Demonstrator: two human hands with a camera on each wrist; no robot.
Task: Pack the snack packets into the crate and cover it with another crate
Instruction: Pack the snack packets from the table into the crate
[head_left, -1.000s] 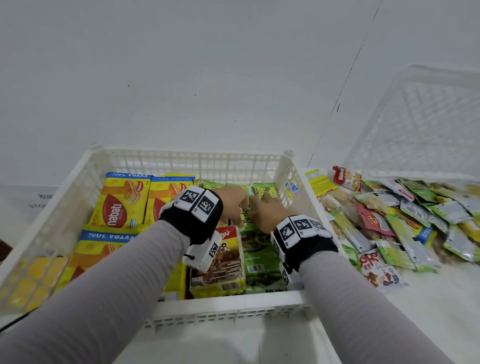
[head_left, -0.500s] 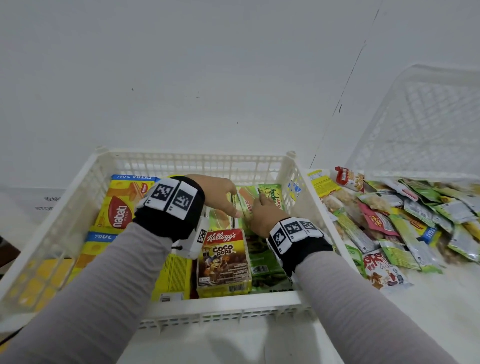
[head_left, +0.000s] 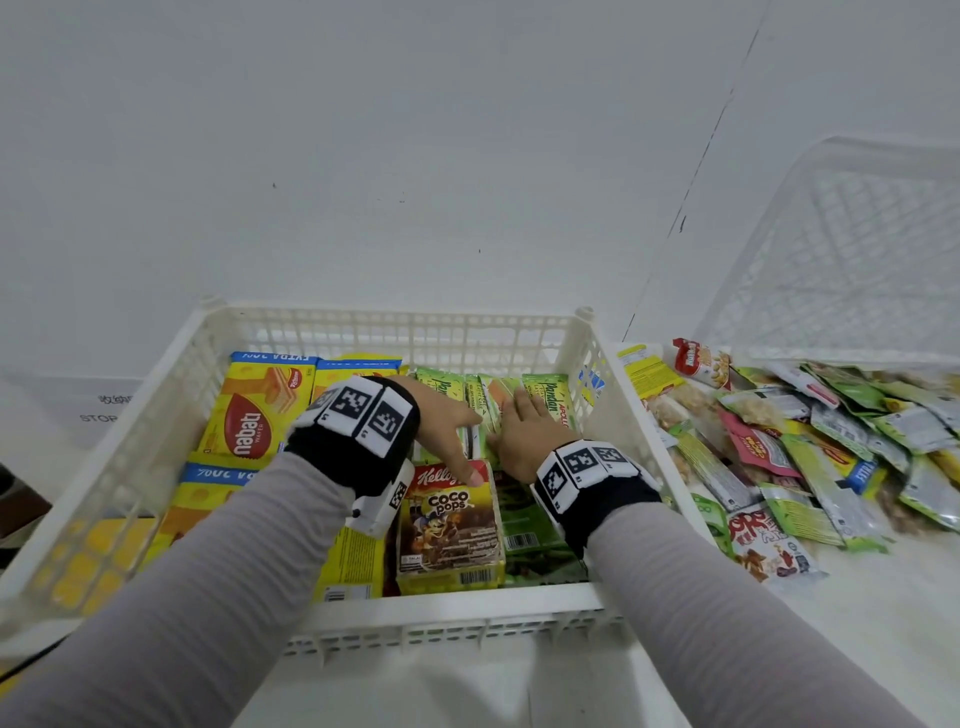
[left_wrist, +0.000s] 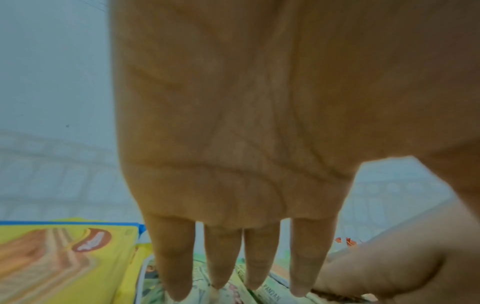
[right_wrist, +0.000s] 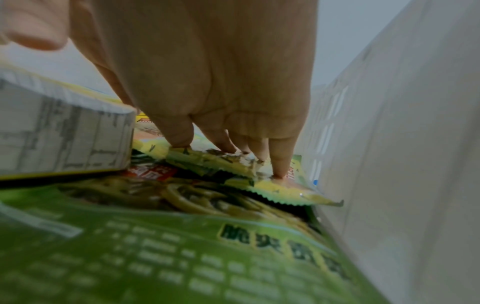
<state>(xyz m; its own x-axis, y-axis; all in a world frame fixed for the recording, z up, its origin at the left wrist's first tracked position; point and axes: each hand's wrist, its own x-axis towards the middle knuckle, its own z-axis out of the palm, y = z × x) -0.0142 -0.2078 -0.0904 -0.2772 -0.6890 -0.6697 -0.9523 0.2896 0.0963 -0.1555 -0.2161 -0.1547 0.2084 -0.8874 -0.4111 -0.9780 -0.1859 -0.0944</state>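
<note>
In the crate, both hands' fingertips hidden among green packets

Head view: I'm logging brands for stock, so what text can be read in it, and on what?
"nabati WAFER": yellow wafer pack in the crate.
"COCO POPS", with part of "Kellogg's": cereal box.
"Pandan": green packets.
"POPS": red and white packet outside the crate.
Barcodes, small print and the loose packets' labels: too small or blurred.
</note>
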